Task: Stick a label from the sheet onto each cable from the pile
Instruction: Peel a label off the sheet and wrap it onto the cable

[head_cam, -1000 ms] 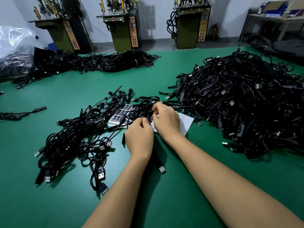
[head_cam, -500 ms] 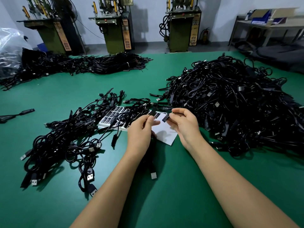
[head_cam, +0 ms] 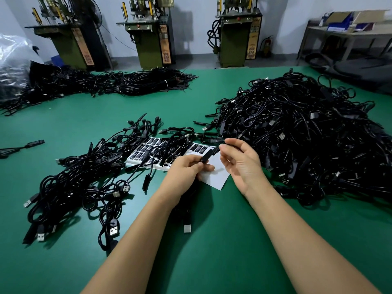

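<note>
Meanwhile both hands pinch one cable (head_cam: 206, 158) above the label sheet (head_cam: 169, 150), partly buried under loose cables (head_cam: 84, 179).

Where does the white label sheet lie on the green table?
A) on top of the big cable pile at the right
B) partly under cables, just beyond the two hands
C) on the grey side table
B: the white label sheet lies flat beyond the hands, black cables crossing it.

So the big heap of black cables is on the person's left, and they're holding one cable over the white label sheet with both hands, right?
Not quite. The head view shows the big heap of black cables on the person's right; a smaller, flatter bunch lies on the left. The rest holds: the left hand and right hand hold one cable over the white label sheet.
</note>
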The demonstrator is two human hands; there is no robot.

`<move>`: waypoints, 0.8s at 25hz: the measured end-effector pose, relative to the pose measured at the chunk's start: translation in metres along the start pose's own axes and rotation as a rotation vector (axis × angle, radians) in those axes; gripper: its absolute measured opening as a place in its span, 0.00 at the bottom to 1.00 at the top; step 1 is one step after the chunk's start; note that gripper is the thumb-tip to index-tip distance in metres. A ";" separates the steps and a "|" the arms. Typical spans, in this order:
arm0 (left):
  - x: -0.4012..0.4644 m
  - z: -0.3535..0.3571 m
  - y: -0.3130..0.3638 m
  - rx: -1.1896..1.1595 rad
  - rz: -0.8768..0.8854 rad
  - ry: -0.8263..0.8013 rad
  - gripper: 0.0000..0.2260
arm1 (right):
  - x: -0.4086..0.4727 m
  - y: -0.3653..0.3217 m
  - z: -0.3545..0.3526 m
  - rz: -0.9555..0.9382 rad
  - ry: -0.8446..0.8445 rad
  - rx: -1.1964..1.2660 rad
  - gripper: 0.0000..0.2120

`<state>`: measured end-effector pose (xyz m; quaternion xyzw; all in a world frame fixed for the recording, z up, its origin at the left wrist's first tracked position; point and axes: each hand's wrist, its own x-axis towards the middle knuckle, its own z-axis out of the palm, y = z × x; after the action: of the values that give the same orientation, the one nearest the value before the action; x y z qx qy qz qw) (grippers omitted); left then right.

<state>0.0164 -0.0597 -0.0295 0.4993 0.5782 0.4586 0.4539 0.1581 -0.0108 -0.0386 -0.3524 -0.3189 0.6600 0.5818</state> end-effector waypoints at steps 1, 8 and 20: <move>0.001 0.001 0.000 -0.018 -0.002 0.012 0.10 | -0.001 0.002 0.002 -0.026 -0.004 -0.059 0.10; 0.004 0.005 -0.003 -0.054 -0.023 0.038 0.12 | -0.002 0.010 0.007 -0.119 0.014 -0.275 0.08; 0.004 0.004 -0.002 -0.130 -0.054 0.029 0.12 | -0.004 0.014 0.012 -0.149 0.093 -0.286 0.08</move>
<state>0.0194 -0.0556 -0.0320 0.4461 0.5670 0.4899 0.4893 0.1412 -0.0167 -0.0431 -0.4369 -0.4075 0.5459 0.5873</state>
